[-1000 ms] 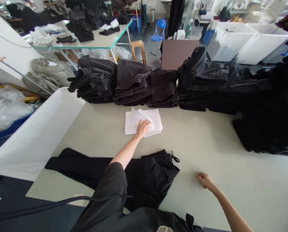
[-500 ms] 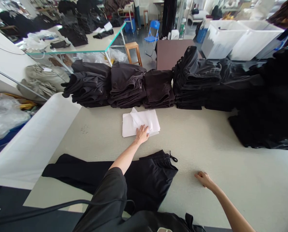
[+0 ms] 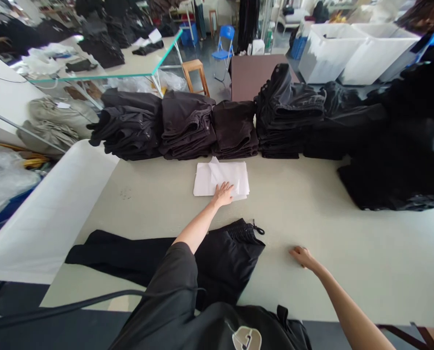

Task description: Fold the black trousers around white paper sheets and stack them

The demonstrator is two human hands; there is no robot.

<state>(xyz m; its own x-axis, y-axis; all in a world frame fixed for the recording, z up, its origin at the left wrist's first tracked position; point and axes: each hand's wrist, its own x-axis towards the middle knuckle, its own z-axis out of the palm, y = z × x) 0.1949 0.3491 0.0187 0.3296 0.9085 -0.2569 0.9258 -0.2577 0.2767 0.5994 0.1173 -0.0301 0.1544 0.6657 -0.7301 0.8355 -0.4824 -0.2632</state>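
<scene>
A stack of thin white paper sheets (image 3: 203, 177) lies on the table, its top sheet creased and turned up at the far edge. My left hand (image 3: 223, 193) presses on the near part of the stack with its fingers spread. Beneath my left forearm, a pair of black trousers (image 3: 234, 262) is laid flat, waistband and drawstring to the right and legs to the left. To the right of the waistband, my right hand (image 3: 302, 256) rests on the table, fingers curled into a fist. Nothing shows in it, though the inside of the fist is hidden.
Folded dark garments stand in piles (image 3: 234, 129) along the table's far edge. A larger black heap (image 3: 399, 170) occupies the right side. White sheeting (image 3: 52, 214) slopes along the left edge. A black cable (image 3: 103, 296) crosses at lower left. White bins (image 3: 329, 56) stand beyond.
The paper stack has slid to the right on the table under my left hand, whose fingers have spread. My right fist stays in about the same place. The camera view has shifted slightly.
</scene>
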